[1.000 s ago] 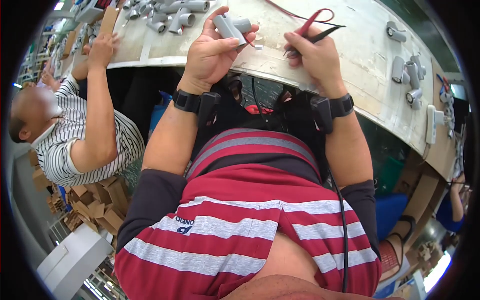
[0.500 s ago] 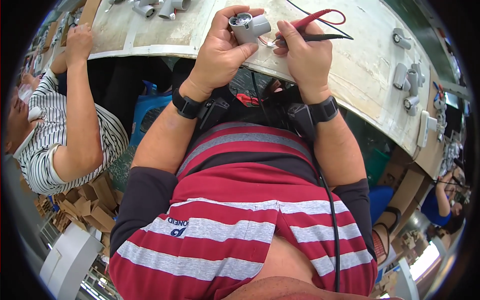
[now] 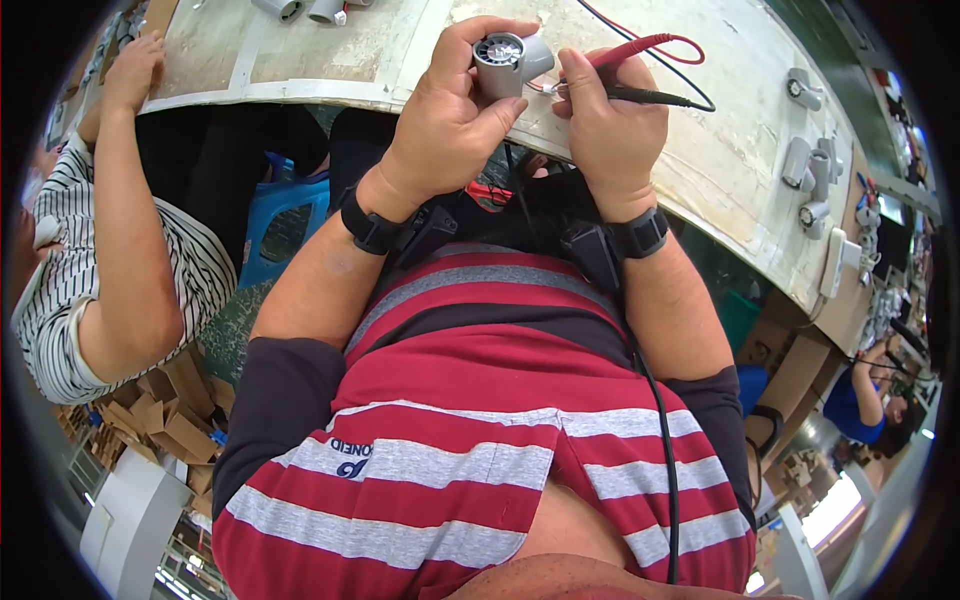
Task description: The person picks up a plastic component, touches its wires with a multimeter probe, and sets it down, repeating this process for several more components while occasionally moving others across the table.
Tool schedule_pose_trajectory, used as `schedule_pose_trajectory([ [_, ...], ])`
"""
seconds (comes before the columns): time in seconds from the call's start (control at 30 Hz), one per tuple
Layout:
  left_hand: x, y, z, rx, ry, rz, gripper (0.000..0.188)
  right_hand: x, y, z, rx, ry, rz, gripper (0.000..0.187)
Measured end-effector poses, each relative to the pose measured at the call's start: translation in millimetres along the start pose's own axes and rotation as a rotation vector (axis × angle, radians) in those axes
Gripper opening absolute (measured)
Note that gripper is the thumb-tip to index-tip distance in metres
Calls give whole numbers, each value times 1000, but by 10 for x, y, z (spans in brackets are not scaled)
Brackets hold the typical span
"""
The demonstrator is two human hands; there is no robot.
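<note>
Turned since the frame 1.0 s earlier, the grey T-shaped fitting (image 3: 493,82) presents its round end, with a fan-like insert (image 3: 499,51) facing up; the right hand (image 3: 620,140) has closed in beside it. The left hand (image 3: 445,125) curls around the fitting, above the near edge of the worktable (image 3: 320,50), thumb against its lower side. Between thumb and fingers the right hand pinches 2 test probes, a red probe (image 3: 632,47) and a black probe (image 3: 648,96). Between the hands, thin wires lead to a small white connector (image 3: 549,89) at the right fingertips. Progress, as judged: fitting lifted and oriented, probes brought to the connector; contact of the tips cannot be told, and any check appears unfinished. Further grey fittings (image 3: 803,90) lie apart at right, their status not shown.
</note>
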State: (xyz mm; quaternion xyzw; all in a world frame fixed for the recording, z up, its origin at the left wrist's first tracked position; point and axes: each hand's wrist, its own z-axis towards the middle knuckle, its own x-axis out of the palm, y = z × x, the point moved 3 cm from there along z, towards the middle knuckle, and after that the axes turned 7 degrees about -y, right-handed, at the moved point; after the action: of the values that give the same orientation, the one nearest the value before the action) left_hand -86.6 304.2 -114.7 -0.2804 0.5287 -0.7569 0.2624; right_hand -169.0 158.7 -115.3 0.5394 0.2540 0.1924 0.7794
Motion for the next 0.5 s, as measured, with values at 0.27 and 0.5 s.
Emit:
schedule_pose_trajectory([
  [0.27, -49, 32, -24, 30, 35, 149, 64, -4, 41, -18, 64, -24, 9, 15],
  [0.5, -48, 92, -9, 90, -56, 52, 63, 22, 62, -23, 98, -11, 22, 14],
])
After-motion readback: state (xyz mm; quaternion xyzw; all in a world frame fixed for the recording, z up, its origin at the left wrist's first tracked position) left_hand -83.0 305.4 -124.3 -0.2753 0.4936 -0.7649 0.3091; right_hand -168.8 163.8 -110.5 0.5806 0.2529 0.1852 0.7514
